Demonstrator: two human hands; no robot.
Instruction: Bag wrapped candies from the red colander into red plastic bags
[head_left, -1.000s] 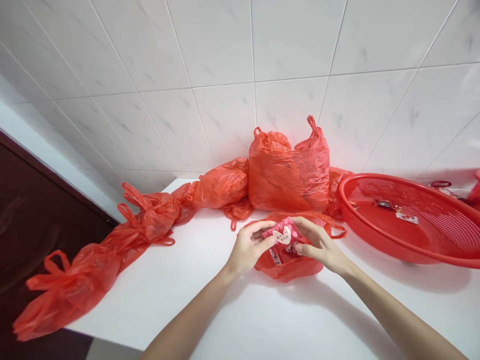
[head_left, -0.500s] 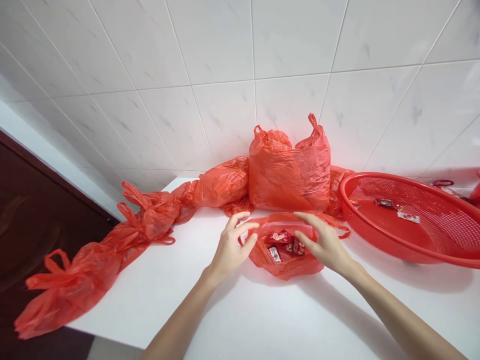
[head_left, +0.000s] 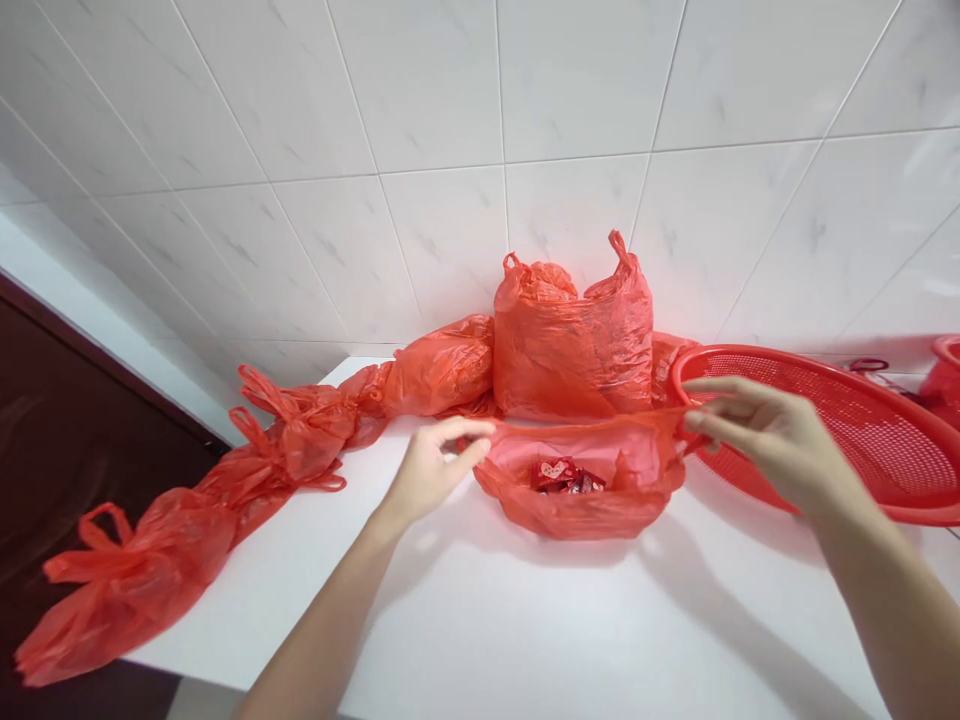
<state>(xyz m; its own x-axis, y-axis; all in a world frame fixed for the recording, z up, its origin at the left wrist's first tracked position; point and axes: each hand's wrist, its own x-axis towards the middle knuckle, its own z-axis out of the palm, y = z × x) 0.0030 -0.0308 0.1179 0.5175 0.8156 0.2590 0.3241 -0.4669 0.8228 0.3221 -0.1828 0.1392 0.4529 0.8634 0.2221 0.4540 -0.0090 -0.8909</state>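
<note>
Open bag (head_left: pixel 585 515), thin crinkled red plastic, in front of the upright bag (head_left: pixel 574 350); small glossy packets (head_left: pixel 562 473) inside. Left hand (head_left: pixel 431 470) pinches its left rim, right hand (head_left: pixel 780 440) its right, fingertips nearly closed. Hard pulling could tear the film; uneven lifting could spill packets.

White table (head_left: pixel 450 620) | open red bag (head_left: pixel 585 515) | big upright red bag (head_left: pixel 574 350) | knotted red bags (head_left: pixel 311 445) | red basket (head_left: pixel 862 430)
</note>
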